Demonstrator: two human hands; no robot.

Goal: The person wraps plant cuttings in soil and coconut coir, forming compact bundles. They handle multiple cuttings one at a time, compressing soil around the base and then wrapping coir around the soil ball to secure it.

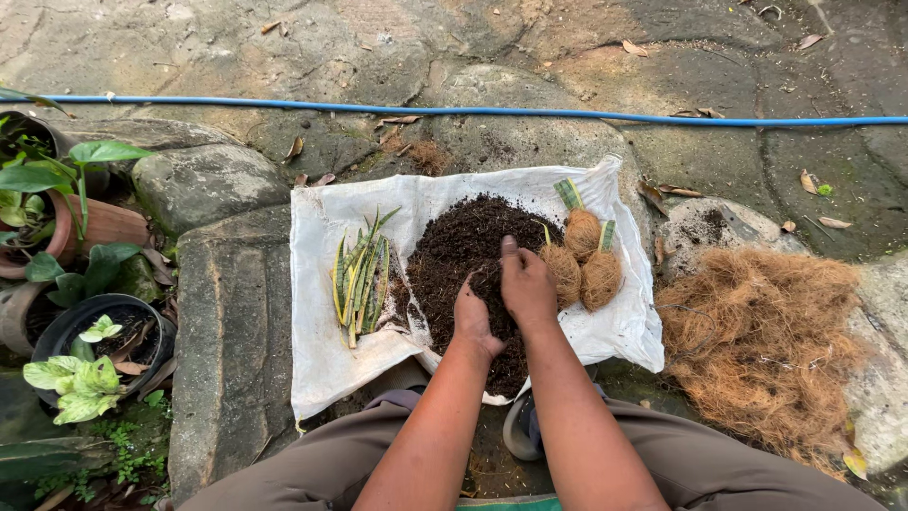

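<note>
Both hands dig in: left hand and right hand cupped together, scooping the soil pile. Three fibre-wrapped balls wait at three o'clock, clear of the digging.

You had a heap of dark brown soil piled loose at the middle of the white sack, spreading from its far part down to the near edge, crumbly and uneven, just left of three fibre-wrapped balls.
</note>
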